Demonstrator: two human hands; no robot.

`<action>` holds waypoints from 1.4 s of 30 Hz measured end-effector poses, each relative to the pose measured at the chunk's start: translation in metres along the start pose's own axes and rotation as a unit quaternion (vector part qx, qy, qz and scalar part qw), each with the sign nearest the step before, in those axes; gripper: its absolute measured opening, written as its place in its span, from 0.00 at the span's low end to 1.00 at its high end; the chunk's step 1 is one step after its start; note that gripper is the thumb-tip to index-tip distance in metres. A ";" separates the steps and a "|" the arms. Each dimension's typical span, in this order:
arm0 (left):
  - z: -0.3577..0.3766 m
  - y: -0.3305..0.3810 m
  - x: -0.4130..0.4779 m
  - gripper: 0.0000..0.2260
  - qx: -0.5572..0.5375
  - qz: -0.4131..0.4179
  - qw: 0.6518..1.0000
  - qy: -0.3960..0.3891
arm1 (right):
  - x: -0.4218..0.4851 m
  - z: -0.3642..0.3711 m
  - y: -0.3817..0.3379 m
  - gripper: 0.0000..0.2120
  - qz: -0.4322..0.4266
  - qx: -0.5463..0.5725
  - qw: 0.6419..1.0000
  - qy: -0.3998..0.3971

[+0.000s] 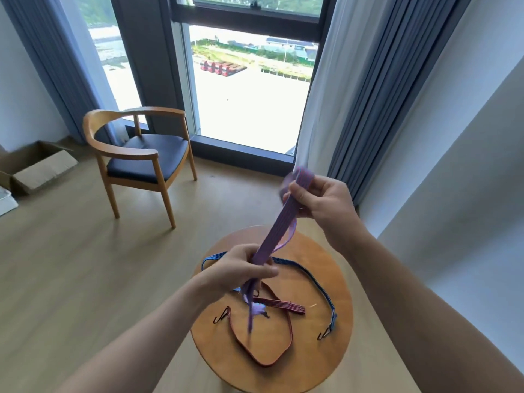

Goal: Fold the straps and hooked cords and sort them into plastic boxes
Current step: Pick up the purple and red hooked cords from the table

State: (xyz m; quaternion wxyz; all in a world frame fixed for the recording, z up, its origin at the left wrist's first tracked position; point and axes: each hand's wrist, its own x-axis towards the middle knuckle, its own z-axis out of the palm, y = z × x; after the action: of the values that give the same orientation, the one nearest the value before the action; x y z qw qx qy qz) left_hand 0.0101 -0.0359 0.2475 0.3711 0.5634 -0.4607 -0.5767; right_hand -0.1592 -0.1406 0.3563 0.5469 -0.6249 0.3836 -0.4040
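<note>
Bright daylight pours through the window [249,89], overexposed outside. Frame edges bow with wide-angle distortion. The purple strap [279,225] blurs.

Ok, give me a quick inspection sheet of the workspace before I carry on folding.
Surface: round wooden table, holds two cords.
Job's things: purple strap held up above the table; blue hooked cord and red hooked cord lie loose on it; plastic boxes not seen.
Clutter: nothing seen.
Grippers: left hand grips the strap's lower part; right hand pinches its upper fold.
Cables: nothing seen.
Surroundings: wooden chair, open cardboard box on the floor, window, curtains.
</note>
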 end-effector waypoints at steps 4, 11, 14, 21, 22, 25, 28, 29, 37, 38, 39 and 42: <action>-0.017 0.008 0.002 0.13 0.189 -0.019 0.977 0.097 | -0.006 -0.018 0.027 0.19 0.077 -0.316 0.944 0.052; -0.022 0.062 -0.007 0.05 0.340 0.056 0.939 0.025 | -0.032 0.017 0.058 0.43 0.015 -0.298 0.915 -0.272; -0.020 0.069 -0.010 0.05 0.203 0.089 0.974 0.053 | -0.046 0.039 0.080 0.32 0.071 -0.070 0.956 -0.277; -0.017 0.036 -0.001 0.07 -0.166 0.078 0.971 0.151 | -0.060 0.072 0.112 0.12 0.127 -0.040 0.970 -0.205; -0.017 0.028 0.002 0.09 -0.163 0.074 0.969 0.171 | -0.059 0.073 0.114 0.10 0.130 -0.057 0.970 -0.199; -0.019 -0.006 0.005 0.29 -0.220 0.028 0.966 0.130 | -0.055 0.071 0.123 0.10 0.128 -0.055 0.969 -0.204; -0.011 -0.043 0.004 0.36 -0.317 -0.038 0.947 0.024 | -0.055 0.070 0.135 0.10 0.159 -0.065 0.951 -0.257; -0.007 -0.053 0.005 0.36 -0.372 -0.054 0.926 0.023 | -0.057 0.071 0.142 0.10 0.171 -0.064 0.947 -0.265; 0.024 -0.108 0.017 0.44 -0.505 -0.153 0.848 0.051 | -0.062 0.065 0.208 0.11 0.294 -0.116 0.920 -0.230; 0.029 -0.111 0.021 0.40 -0.464 -0.177 0.865 0.067 | -0.063 0.068 0.217 0.14 0.289 -0.158 0.908 -0.260; 0.032 -0.115 0.027 0.35 -0.426 -0.205 0.876 0.094 | -0.065 0.070 0.226 0.18 0.284 -0.187 0.896 -0.287; 0.037 -0.130 0.043 0.18 -0.357 -0.272 0.876 0.179 | -0.070 0.073 0.250 0.19 0.323 -0.170 0.865 -0.344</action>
State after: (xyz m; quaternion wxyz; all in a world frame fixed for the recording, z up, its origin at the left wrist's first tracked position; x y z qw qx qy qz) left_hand -0.0187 -0.0335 0.1082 0.4519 0.5889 0.0218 -0.6697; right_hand -0.1280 -0.0760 0.0966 0.6293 -0.6490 0.4138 0.1074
